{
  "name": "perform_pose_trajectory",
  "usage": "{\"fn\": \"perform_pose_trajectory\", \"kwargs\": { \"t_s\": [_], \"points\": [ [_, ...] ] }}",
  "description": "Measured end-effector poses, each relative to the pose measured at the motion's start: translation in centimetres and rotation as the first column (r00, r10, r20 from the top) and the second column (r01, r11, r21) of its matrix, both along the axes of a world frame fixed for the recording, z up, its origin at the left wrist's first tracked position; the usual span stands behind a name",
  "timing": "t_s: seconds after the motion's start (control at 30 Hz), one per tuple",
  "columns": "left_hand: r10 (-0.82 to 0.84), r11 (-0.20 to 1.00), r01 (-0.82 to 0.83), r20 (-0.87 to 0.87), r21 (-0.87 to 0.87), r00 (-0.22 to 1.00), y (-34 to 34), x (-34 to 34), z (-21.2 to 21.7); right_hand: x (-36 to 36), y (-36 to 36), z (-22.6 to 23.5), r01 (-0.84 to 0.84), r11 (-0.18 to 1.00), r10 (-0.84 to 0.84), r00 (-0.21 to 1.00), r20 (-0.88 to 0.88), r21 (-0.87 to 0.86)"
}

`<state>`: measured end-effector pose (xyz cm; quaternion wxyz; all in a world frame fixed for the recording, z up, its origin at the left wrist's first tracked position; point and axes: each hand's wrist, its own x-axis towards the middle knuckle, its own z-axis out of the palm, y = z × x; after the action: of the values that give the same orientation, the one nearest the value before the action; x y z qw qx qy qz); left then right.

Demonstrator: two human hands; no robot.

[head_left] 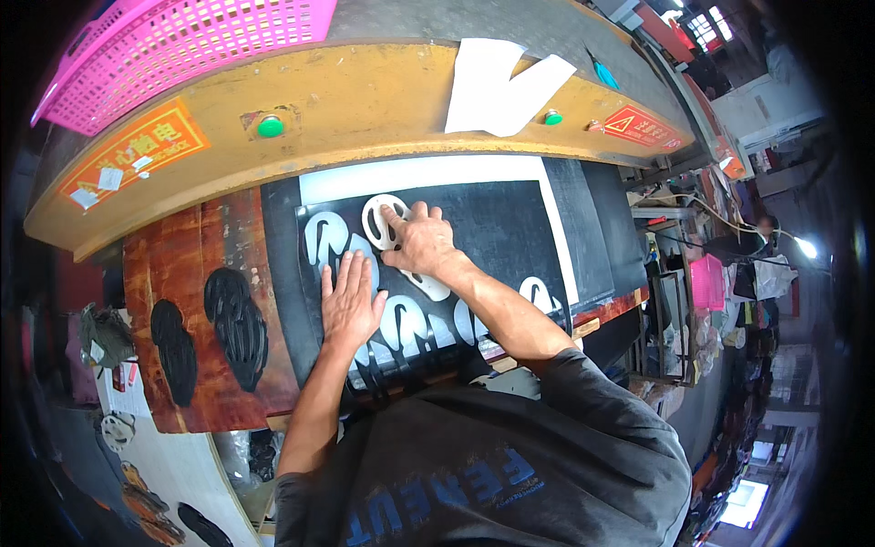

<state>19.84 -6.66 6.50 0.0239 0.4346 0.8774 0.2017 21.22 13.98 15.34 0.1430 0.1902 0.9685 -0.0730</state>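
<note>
A black rubber sheet (497, 228) lies on a white board under the yellow press head. It has several sole-shaped cut-outs showing white. My left hand (349, 301) lies flat on the sheet, fingers together, pressing it down. My right hand (417, 239) rests on a white metal cutting die (381, 219) near the sheet's far left corner, with fingers curled over its frame.
The yellow press head (365, 109) with two green buttons (270, 126) overhangs the far side. White paper sheets (501, 87) and a pink basket (182, 46) sit on top. Stacks of black cut pieces (235, 324) lie on the wooden board at left.
</note>
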Motion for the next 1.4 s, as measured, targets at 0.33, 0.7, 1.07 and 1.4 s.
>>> {"fn": "perform_pose_trajectory", "kwargs": {
  "t_s": [0.33,0.7,1.07,1.4],
  "points": [
    [-0.001,0.976,-0.006,0.033,0.216,0.999,0.1,-2.5,1.7,-0.3,2.7,-0.7,-0.055,0.992,0.010,0.936,-0.352,-0.117],
    [0.375,0.872,-0.431,0.251,0.231,0.892,-10.5,5.7,-0.6,4.4,6.9,-2.0,0.105,0.936,-0.225,0.913,-0.340,-0.337],
    [0.365,0.910,-0.348,-0.038,0.227,0.930,-9.2,3.7,-3.5,11.0,14.1,-0.8,0.225,0.863,-0.471,0.683,-0.559,-0.452],
    [0.443,0.870,-0.412,-0.061,0.270,0.895,-5.3,1.2,-0.8,13.9,14.9,-3.1,0.131,0.784,-0.578,0.511,-0.636,-0.607]
  ]
}}
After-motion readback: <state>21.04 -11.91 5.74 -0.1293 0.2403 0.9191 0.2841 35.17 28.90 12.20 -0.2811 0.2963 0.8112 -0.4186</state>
